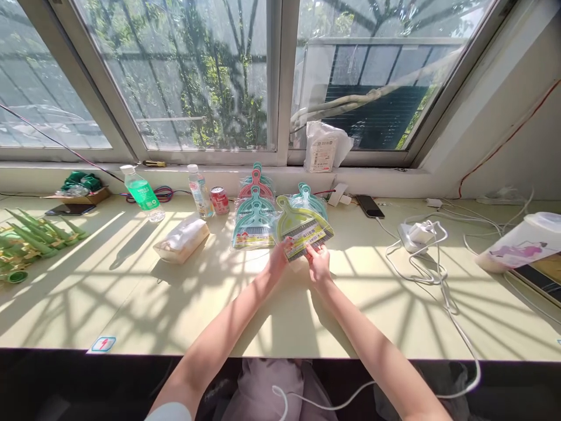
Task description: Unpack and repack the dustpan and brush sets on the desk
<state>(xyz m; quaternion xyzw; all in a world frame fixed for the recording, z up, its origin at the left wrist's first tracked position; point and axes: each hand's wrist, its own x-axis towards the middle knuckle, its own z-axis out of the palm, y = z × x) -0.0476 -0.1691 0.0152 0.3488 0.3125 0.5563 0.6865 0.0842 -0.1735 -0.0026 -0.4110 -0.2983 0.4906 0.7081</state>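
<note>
Two bare hands share one yellow-green dustpan set (302,229), held just beyond the fingertips over the table (368,327), its handle pointing away and leaning left, while the length of its brush runs from near left to far right. From the left hand (277,261) the set lies ahead and to the right; from the right hand (319,265) it lies ahead and to the left. The left hand is closed on the near left corner, and the right hand pinches the near edge with its thumb on top, most of its fingers being hidden underneath. The relation that seems to matter most is with the stacks behind: the left stack (255,211) stands ahead and nearer the left hand, just beside the held set, whereas the right stack (309,199) lies directly beyond it, partly covered, and whether those two touch cannot be told
</note>
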